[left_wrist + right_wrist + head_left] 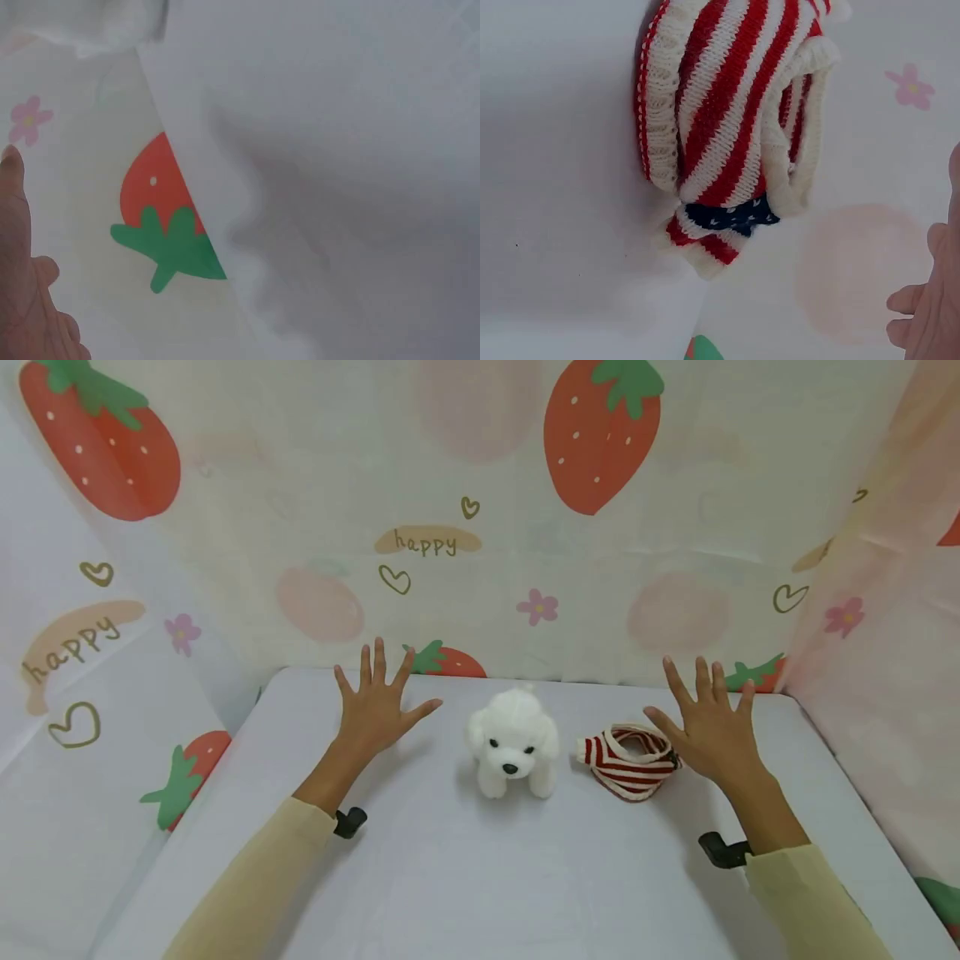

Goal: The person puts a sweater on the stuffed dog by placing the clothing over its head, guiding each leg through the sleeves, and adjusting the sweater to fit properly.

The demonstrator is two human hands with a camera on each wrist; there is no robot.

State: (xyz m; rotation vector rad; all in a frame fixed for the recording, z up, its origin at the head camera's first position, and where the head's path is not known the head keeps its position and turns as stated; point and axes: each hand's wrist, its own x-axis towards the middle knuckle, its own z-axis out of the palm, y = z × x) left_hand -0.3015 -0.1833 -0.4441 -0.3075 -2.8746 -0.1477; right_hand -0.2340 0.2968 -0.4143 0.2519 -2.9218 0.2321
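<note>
A white plush dog [513, 747] with black eyes and nose stands at the middle of the table, facing me. To its right lies a small knitted sweater [628, 770] in red and cream stripes; the right wrist view shows its ribbed hem, a navy patch and a short sleeve [712, 244]. My left hand [372, 714] is raised left of the dog, fingers spread and holding nothing. Beside the sweater's right end, my right hand [712, 731] is also raised with spread fingers, its thumb overlapping the sweater's edge in the head view.
The white-covered table [495, 885] ends at a back curtain [570, 568] printed with strawberries, hearts and flowers. Similar printed cloth [82, 810] closes the left side, and more hangs on the right. Black wrist straps [349, 822] sit at both sleeve cuffs.
</note>
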